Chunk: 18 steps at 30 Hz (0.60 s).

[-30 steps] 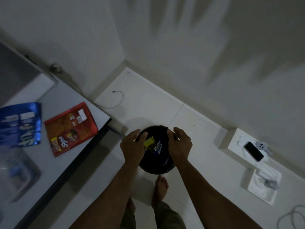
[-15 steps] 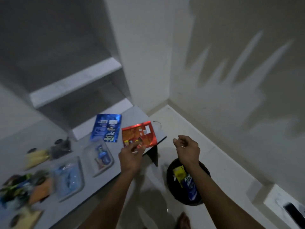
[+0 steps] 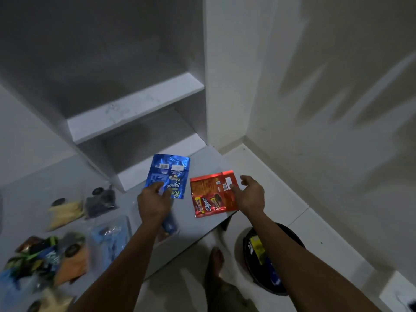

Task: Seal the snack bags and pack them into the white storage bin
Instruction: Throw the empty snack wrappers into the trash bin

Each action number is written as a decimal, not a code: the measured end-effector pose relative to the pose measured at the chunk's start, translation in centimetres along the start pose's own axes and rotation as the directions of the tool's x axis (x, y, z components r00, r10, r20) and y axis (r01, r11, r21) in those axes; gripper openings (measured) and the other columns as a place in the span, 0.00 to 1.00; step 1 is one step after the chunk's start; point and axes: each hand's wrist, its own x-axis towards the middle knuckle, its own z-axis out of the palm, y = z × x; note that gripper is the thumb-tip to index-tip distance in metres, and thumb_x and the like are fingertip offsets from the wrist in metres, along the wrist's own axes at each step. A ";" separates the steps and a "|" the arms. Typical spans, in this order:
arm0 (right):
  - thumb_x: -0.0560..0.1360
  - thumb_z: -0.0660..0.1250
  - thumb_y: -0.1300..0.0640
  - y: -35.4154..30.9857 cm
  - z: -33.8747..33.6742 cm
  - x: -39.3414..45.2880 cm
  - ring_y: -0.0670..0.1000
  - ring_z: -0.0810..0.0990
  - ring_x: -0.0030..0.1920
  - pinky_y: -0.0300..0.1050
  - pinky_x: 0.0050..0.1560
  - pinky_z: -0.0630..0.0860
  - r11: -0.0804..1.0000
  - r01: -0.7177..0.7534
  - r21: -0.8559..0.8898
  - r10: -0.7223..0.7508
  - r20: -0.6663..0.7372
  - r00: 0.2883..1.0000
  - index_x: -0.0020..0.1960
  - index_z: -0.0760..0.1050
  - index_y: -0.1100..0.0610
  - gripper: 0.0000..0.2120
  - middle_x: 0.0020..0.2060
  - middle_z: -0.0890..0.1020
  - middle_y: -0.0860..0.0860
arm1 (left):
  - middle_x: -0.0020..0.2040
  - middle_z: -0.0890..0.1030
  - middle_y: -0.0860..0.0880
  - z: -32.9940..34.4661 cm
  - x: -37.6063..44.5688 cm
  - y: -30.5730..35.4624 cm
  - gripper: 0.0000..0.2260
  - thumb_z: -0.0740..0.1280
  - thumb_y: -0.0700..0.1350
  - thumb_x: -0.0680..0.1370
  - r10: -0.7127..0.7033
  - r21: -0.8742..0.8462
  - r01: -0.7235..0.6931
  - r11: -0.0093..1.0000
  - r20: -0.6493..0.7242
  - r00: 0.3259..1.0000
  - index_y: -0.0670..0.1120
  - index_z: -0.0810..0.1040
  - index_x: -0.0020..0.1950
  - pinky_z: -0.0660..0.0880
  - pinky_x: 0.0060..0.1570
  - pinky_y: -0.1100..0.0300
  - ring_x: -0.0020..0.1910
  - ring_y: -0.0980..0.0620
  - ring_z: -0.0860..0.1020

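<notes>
Both hands are now coming up from the black bin (image 3: 292, 233) on the floor to the surface (image 3: 202, 228), so the next wrappers are probably about to be cleared. The left hand (image 3: 154, 204) is pinching the blue bag's (image 3: 167, 175) near edge; the right hand (image 3: 251, 194), fingers loosely spread, is touching the red bag (image 3: 212, 194). Bagged snacks (image 3: 65, 244) left of the left hand are smearing in blur. No white storage bin is showing.

Blue bag (image 3: 167, 176) and red bag (image 3: 212, 194): glossy crinkled foil. Table (image 3: 202, 224): smooth matt grey. Clear plastic pouches (image 3: 110, 238) shiny. Bin (image 3: 290, 235): black, smooth plastic. Floor (image 3: 304, 224): smooth tile.
</notes>
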 end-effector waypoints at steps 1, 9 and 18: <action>0.75 0.71 0.48 -0.1 0.7 1.2 0.57 0.78 0.61 0.55 0.61 0.76 1.000 -0.011 -0.020 0.011 0.005 1.000 0.69 0.73 0.57 0.26 0.61 0.80 0.56 | 0.54 0.83 0.41 0.4 1.3 -0.2 0.16 0.72 0.46 0.75 -0.005 0.013 0.005 1.000 -0.003 1.000 0.43 0.81 0.60 0.74 0.51 0.57 0.50 0.44 0.81; 0.73 0.71 0.46 0.6 4.9 8.8 0.58 0.71 0.63 0.56 0.59 0.71 0.951 0.134 -0.279 -0.089 0.169 0.982 0.66 0.75 0.51 0.23 0.63 0.77 0.55 | 0.50 0.83 0.45 4.1 11.7 -1.2 0.15 0.67 0.57 0.72 0.035 0.232 -0.046 0.972 0.050 0.998 0.49 0.80 0.53 0.80 0.48 0.45 0.48 0.44 0.81; 0.69 0.70 0.35 3.1 7.1 13.2 0.59 0.67 0.68 0.59 0.62 0.70 0.825 0.349 -0.444 -0.194 0.357 0.914 0.64 0.78 0.45 0.27 0.69 0.72 0.54 | 0.76 0.63 0.42 8.8 20.3 -1.7 0.27 0.69 0.52 0.77 0.149 0.470 -0.273 0.839 0.283 0.947 0.51 0.67 0.75 0.61 0.69 0.43 0.75 0.42 0.60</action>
